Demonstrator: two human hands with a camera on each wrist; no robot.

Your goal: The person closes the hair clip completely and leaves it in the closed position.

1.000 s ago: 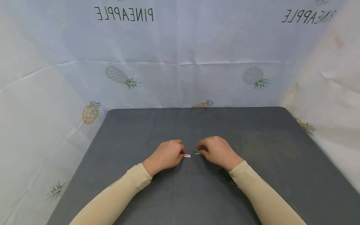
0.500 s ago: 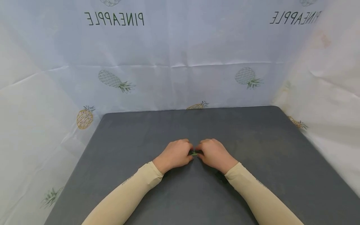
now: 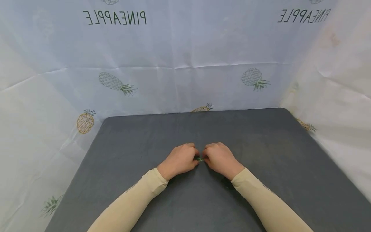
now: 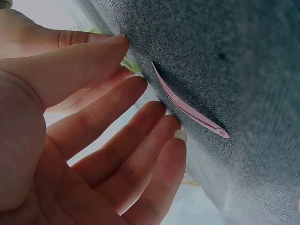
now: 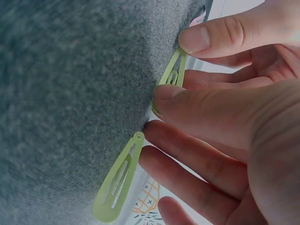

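A green snap hair clip (image 5: 164, 77) is pinched at one end by my left hand (image 3: 181, 158) and at the other by my right hand (image 3: 221, 159). The hands meet just above the grey table, thumbs close together; in the head view only a sliver of the clip shows between them. A pink snap hair clip (image 4: 190, 111) lies on the table beside my left fingertips. Close to my right fingers lies a second green hair clip (image 5: 110, 192), with slots in its middle.
The grey table (image 3: 139, 135) reaches out on all sides of the hands. White cloth printed with pineapples (image 3: 85, 123) stands around its back and sides. Under the right wrist is a small dark thing (image 3: 227, 183), hard to make out. A bit of pink shows at the left wrist view's right edge.
My left hand has left the pink hair clip and come right to the green one, closing the gap to my right hand. The head view has shifted slightly. Over the last half second little moved.
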